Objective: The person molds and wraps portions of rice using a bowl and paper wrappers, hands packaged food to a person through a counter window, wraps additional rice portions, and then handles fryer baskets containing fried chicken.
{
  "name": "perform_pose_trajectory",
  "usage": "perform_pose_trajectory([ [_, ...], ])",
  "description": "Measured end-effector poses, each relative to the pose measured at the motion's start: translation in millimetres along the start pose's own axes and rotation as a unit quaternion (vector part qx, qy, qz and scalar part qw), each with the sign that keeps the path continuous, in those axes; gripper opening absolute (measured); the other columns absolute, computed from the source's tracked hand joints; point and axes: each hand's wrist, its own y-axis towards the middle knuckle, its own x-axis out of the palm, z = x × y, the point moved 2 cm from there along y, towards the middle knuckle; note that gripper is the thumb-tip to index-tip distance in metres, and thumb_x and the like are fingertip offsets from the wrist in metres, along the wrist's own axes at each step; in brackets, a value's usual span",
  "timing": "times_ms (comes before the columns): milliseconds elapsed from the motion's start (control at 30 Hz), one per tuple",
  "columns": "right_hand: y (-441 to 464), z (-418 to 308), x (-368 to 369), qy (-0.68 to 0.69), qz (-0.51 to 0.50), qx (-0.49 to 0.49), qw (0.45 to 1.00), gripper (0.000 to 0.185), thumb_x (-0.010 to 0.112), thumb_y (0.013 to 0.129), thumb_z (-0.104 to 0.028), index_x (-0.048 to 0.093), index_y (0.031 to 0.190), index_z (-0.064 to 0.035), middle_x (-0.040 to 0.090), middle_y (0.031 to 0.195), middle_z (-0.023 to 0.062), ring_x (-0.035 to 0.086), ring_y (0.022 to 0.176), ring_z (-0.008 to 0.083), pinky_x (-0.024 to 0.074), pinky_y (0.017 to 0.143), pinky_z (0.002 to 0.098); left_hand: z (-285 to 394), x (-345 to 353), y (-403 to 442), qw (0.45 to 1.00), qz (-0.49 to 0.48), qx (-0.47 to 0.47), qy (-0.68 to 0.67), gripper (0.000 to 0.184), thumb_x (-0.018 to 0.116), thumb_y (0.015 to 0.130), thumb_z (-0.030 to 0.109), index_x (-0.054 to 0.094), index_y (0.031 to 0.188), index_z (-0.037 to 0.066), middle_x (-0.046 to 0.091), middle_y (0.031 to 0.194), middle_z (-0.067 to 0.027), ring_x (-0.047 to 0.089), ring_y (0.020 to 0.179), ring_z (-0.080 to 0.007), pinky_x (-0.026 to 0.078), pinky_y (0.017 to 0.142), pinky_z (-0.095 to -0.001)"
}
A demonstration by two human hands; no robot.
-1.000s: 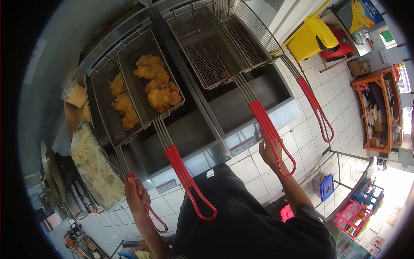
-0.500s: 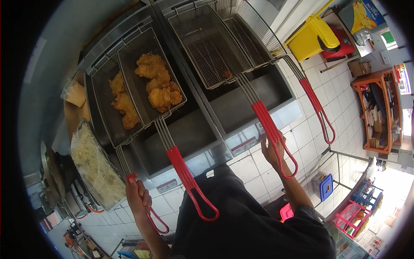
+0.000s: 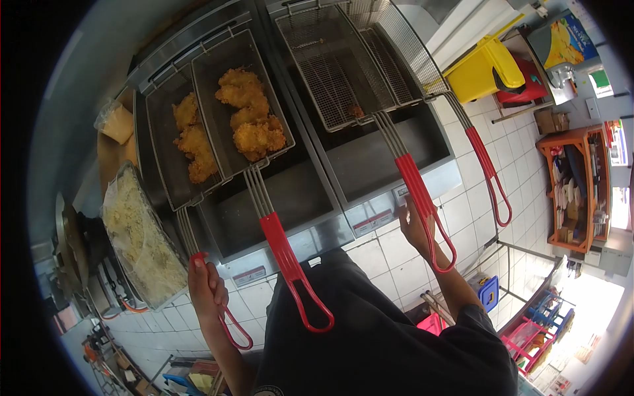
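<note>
My left hand (image 3: 207, 288) is closed around the red handle of the leftmost fryer basket (image 3: 173, 145). Golden fried pieces (image 3: 196, 153) lie in that basket, and more fried pieces (image 3: 259, 137) lie in the basket beside it, whose red handle (image 3: 284, 251) points toward me untouched. On the right, my right hand (image 3: 416, 228) is behind the red handle (image 3: 417, 191) of a wire basket (image 3: 330, 72); its fingers are partly hidden by the handle. A small brown crumb (image 3: 356, 110) sits in this basket. Another wire basket (image 3: 389, 59) adjoins it.
A tray of pale crumbs (image 3: 139, 237) stands left of the fryer (image 3: 290, 234), below a bag of orange powder (image 3: 115, 122). At the right are a yellow bin (image 3: 485, 69), an orange shelf (image 3: 578, 191) and a blue-lidded box (image 3: 489, 294).
The camera view has shifted and tilted slightly. My left hand stays on its handle, and my right hand stays by the right basket's handle. The baskets and fried pieces keep their places.
</note>
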Motion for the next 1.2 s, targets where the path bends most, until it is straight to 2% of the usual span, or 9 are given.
perform_pose_trajectory([
  [67,-1.1,6.7,3.9,0.032,-0.022,0.016,0.999,0.037,0.065,0.094,-0.021,0.060,0.127,-0.0060,0.062,0.120,0.0148,0.054,0.116,0.0330,0.0383,0.101,0.0520,0.5,0.1,-1.5,1.000,0.001,-0.003,-0.006,0.038,0.044,0.109,0.042,0.054,0.120,0.007,0.037,0.063,0.0048,0.029,0.036,-0.0023,0.025,0.030,-0.0215],
  [200,-5.8,2.9,5.4,0.030,0.066,-0.031,0.997,0.033,0.069,0.087,-0.006,0.062,0.119,-0.0039,0.064,0.106,0.0153,0.058,0.105,0.0320,0.0410,0.090,0.0499,-1.9,-1.0,-0.9,1.000,-0.003,-0.001,-0.020,0.036,0.044,0.109,0.039,0.054,0.121,0.007,0.038,0.064,0.0046,0.029,0.037,-0.0019,0.025,0.031,-0.0210],
  [333,-24.0,17.4,24.5,0.045,-0.016,-0.001,0.999,0.043,0.058,0.093,-0.004,0.055,0.136,0.0031,0.052,0.141,0.0235,0.056,0.124,0.0436,0.0451,0.104,0.0535,-1.3,-0.4,-1.2,1.000,-0.007,-0.001,-0.014,0.035,0.044,0.110,0.038,0.053,0.122,0.006,0.038,0.064,0.0047,0.029,0.038,-0.0014,0.025,0.031,-0.0206],
  [633,-24.3,21.8,30.0,0.047,-0.005,-0.024,0.999,0.040,0.055,0.092,0.000,0.054,0.132,0.0049,0.054,0.135,0.0247,0.056,0.123,0.0456,0.0495,0.101,0.0507,-1.1,-1.8,-2.3,1.000,-0.015,0.000,-0.005,0.034,0.045,0.110,0.037,0.052,0.122,0.006,0.038,0.064,0.0052,0.031,0.038,-0.0007,0.026,0.031,-0.0198],
  [767,-15.8,25.9,31.1,0.014,0.060,-0.050,0.997,0.033,0.067,0.080,0.002,0.061,0.113,0.0014,0.065,0.101,0.0195,0.059,0.096,0.0350,0.0424,0.086,0.0483,1.8,0.2,-2.0,1.000,-0.016,0.001,-0.006,0.034,0.045,0.109,0.037,0.052,0.122,0.006,0.038,0.064,0.0055,0.031,0.038,-0.0006,0.026,0.031,-0.0196],
  [933,-5.8,19.0,14.7,0.037,0.053,-0.039,0.997,0.035,0.065,0.079,0.004,0.060,0.114,0.0000,0.064,0.100,0.0193,0.060,0.094,0.0357,0.0421,0.088,0.0490,0.2,-1.8,-1.6,1.000,-0.018,0.005,-0.010,0.034,0.045,0.109,0.037,0.053,0.123,0.007,0.037,0.064,0.0057,0.032,0.038,-0.0008,0.026,0.031,-0.0193],
  [1000,-20.5,31.9,31.7,0.066,0.003,-0.017,0.998,0.045,0.058,0.083,0.005,0.055,0.128,0.0029,0.056,0.127,0.0211,0.055,0.116,0.0410,0.0445,0.099,0.0513,-0.5,-0.5,-2.1,1.000,-0.018,0.002,-0.010,0.035,0.045,0.109,0.038,0.053,0.123,0.007,0.037,0.064,0.0057,0.031,0.038,-0.0008,0.025,0.031,-0.0195],
  [1100,-27.7,37.1,44.3,0.054,-0.016,-0.003,0.998,0.055,0.057,0.082,0.005,0.053,0.137,0.0009,0.053,0.140,0.0166,0.052,0.130,0.0387,0.0377,0.106,0.0581,0.7,-1.2,-1.1,1.000,-0.025,0.009,-0.010,0.035,0.045,0.109,0.038,0.053,0.123,0.007,0.037,0.064,0.0056,0.030,0.038,-0.0010,0.025,0.032,-0.0202],
  [1200,-17.4,25.2,22.6,-0.001,0.000,-0.016,1.000,0.050,0.059,0.080,0.005,0.056,0.130,0.0003,0.057,0.128,0.0161,0.053,0.119,0.0361,0.0363,0.100,0.0555,0.4,0.7,-0.5,0.999,-0.035,0.007,-0.016,0.036,0.046,0.109,0.039,0.053,0.123,0.007,0.037,0.064,0.0053,0.030,0.038,-0.0014,0.025,0.032,-0.0208],
])
